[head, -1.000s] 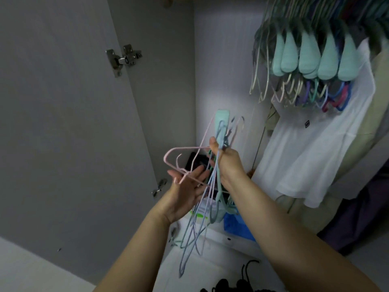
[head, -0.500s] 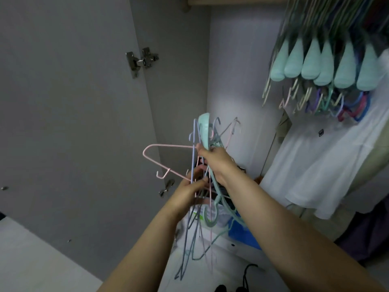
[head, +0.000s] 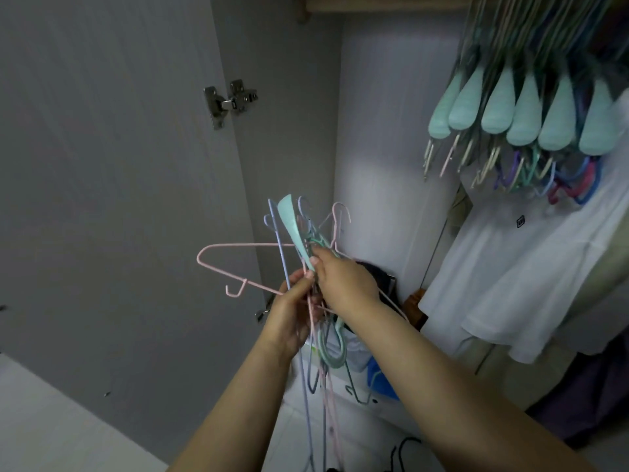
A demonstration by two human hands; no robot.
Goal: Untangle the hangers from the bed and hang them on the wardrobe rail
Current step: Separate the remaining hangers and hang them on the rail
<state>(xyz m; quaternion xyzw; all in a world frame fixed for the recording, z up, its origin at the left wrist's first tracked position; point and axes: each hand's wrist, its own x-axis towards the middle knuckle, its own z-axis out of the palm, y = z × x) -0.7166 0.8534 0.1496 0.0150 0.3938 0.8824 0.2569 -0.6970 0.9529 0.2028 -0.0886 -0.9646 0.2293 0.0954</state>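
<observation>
pastel tangled hangers (head: pixel 308 253) in both grips, left hand (head: pixel 292 311), right hand (head: pixel 343 284), wardrobe (head: pixel 381 97) holding hung hangers (head: pixel 524 114)

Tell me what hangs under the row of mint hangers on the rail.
Under the mint hangers hang thin wire hangers in cream, purple, blue and pink, with a white T-shirt below them. How the hooks sit on the rail is hidden, and what lies behind the shirt is covered.
</observation>
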